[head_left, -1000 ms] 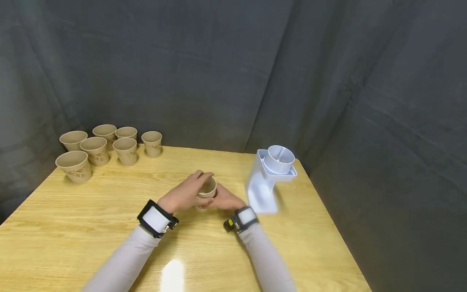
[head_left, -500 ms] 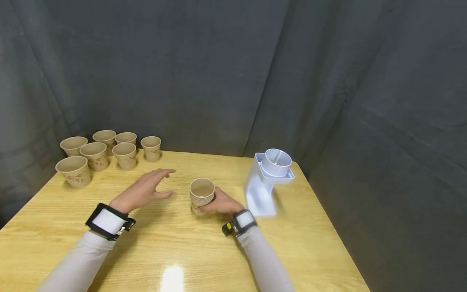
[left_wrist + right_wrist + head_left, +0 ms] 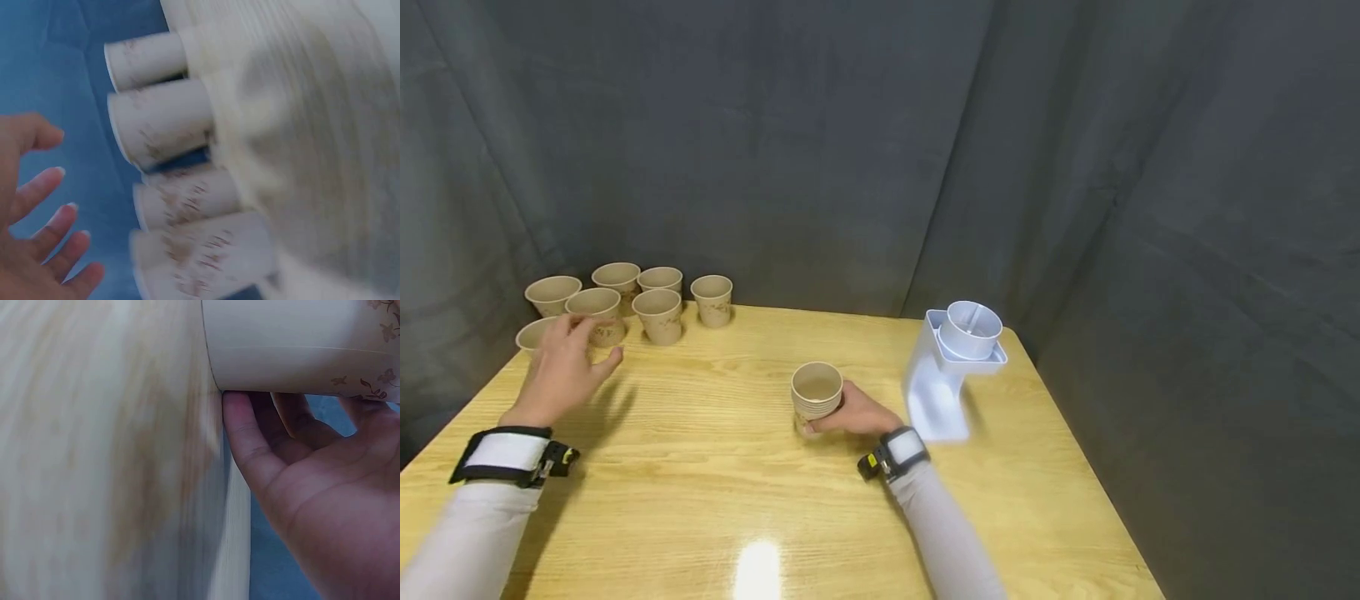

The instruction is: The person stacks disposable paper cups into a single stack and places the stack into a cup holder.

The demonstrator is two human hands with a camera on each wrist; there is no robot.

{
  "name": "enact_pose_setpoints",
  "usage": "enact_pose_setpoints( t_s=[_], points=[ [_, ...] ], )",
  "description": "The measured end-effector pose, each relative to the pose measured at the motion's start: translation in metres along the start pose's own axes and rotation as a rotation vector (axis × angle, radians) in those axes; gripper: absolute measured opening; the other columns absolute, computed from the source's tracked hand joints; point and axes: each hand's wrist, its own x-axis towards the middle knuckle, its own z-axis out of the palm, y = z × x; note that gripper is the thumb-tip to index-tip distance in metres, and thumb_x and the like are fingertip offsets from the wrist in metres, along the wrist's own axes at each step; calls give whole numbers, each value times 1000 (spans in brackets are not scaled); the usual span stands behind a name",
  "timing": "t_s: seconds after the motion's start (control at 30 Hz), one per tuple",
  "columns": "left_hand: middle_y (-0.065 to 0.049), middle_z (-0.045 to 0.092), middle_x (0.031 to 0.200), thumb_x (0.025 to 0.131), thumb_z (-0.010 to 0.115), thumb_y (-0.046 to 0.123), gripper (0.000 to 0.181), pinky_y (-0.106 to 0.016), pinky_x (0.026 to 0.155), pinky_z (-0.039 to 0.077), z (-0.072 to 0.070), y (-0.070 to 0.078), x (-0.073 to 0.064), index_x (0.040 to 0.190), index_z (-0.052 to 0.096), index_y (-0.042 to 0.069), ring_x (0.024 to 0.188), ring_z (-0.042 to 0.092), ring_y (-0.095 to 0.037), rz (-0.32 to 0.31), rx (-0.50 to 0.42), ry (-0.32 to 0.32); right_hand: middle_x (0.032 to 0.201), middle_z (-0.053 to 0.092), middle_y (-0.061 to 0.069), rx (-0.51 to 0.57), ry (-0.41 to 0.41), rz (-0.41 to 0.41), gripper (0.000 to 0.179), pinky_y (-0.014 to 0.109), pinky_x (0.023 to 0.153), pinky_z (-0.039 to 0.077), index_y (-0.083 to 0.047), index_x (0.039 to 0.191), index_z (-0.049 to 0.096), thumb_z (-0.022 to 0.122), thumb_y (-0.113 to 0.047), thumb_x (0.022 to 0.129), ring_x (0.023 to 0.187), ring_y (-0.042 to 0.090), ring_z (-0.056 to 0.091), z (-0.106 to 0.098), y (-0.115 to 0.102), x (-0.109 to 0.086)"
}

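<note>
My right hand (image 3: 863,412) grips an upright nested stack of tan paper cups (image 3: 817,410) near the middle of the table. In the right wrist view, its fingers (image 3: 250,434) curl against the side of a flower-printed cup (image 3: 294,362). Over on the left, my left hand (image 3: 559,373) holds nothing, its fingers spread and the thumb apart. It reaches over the front-left paper cup (image 3: 529,335), partly hiding it. In the left wrist view that hand (image 3: 22,250) stands apart from the rims of several printed cups (image 3: 209,253).
Several more single paper cups (image 3: 658,318) stand upright at the back left, the rightmost cup (image 3: 712,302) a little apart. A white plastic stand (image 3: 936,400) with a round holder (image 3: 970,332) on top is right of the stack. Dark curtains (image 3: 760,150) border the wooden table (image 3: 730,483).
My left hand has let go of the cup stack and moved left to the single cups. My right hand keeps holding the stack at nearly the same spot.
</note>
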Motion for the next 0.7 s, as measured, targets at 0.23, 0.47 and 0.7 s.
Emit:
enact_pose_setpoints(
  t_s=[0.23,0.47,0.7],
  points=[
    [-47,35,131,84,71,2,44,-72,101,21,-7,-31,7,120,52,-15,125,28,-65,-222,0,9,129,64,0,-2,3,-1,74,36,110,43,-16,141,53,87,-7,76,120,13,60,-4,-2,0],
    [-52,23,138,89,67,14,59,-74,104,15,-7,-47,14,131,40,-17,130,18,-69,-297,39,-149,129,64,-1,-1,-5,-6,72,34,109,43,-16,141,54,86,-7,77,119,12,61,-3,-1,1],
    [-53,21,137,94,60,15,52,-75,105,11,-5,-55,15,129,41,-17,132,13,-69,-298,44,-194,129,64,0,5,-6,-2,74,34,110,43,-17,142,53,86,-5,77,120,12,60,-1,-2,1]
  ],
)
